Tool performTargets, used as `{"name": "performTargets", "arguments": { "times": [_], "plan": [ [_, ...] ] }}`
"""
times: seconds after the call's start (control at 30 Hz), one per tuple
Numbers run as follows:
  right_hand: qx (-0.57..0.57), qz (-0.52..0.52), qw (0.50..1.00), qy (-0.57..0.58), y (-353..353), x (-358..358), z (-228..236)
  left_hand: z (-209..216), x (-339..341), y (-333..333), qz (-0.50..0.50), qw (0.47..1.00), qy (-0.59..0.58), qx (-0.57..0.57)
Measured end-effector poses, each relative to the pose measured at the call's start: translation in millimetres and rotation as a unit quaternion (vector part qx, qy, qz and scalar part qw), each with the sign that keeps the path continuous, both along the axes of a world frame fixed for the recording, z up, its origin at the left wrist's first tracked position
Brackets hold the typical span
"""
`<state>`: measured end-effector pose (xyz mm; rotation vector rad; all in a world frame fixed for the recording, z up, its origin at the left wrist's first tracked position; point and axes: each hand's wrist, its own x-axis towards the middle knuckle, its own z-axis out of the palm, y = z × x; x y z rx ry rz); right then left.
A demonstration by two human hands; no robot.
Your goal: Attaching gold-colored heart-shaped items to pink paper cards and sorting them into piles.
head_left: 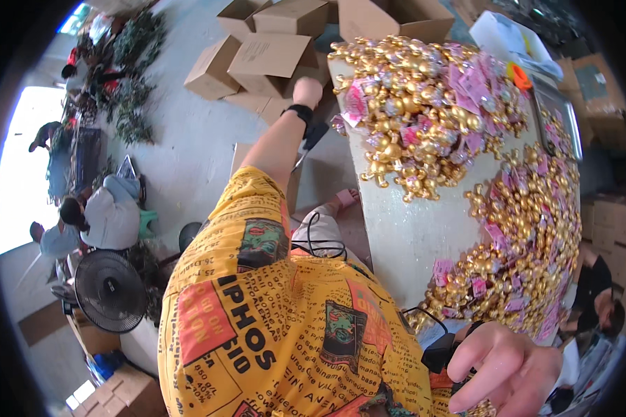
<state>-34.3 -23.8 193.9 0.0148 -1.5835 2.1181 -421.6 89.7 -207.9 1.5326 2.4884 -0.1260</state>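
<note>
My left hand (307, 92) is stretched far forward, closed like a fist, at the opening of a brown cardboard box (271, 62). Its fingertips are turned away, so I cannot make out what they hold. A dark band circles that wrist. Close to the camera at the lower right, my right hand (504, 372) has its fingers curled in; anything inside is hidden. Beside it sits a small black device (438, 354) with a cable. Shiny gold balloon-like trinkets (410, 104) with pink tags lie heaped on the table, and a second gold heap (525, 229) spreads along its right side.
The pale table (424, 236) stands to my right. A white bin (511, 42), an orange tape roll (518, 75) and a metal tray (556, 118) are at its far end. A black fan (110, 290) and seated people (111, 215) are at left; another person (595, 299) is at right.
</note>
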Motion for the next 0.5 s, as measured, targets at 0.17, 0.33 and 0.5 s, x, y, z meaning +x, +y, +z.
{"name": "performTargets", "arguments": {
  "times": [0.17,0.33,0.5],
  "plan": [
    [-0.011,0.066,0.99,0.123,37,-36,-43,-119,9,-50,0.236,0.894,-0.371,0.09],
    [-0.056,0.046,0.995,0.075,49,-33,-98,-135,20,-59,0.171,0.879,-0.434,0.095],
    [-0.114,-0.019,0.981,-0.153,41,-16,-163,-92,58,-40,0.17,0.916,-0.363,-0.005]
  ]
}}
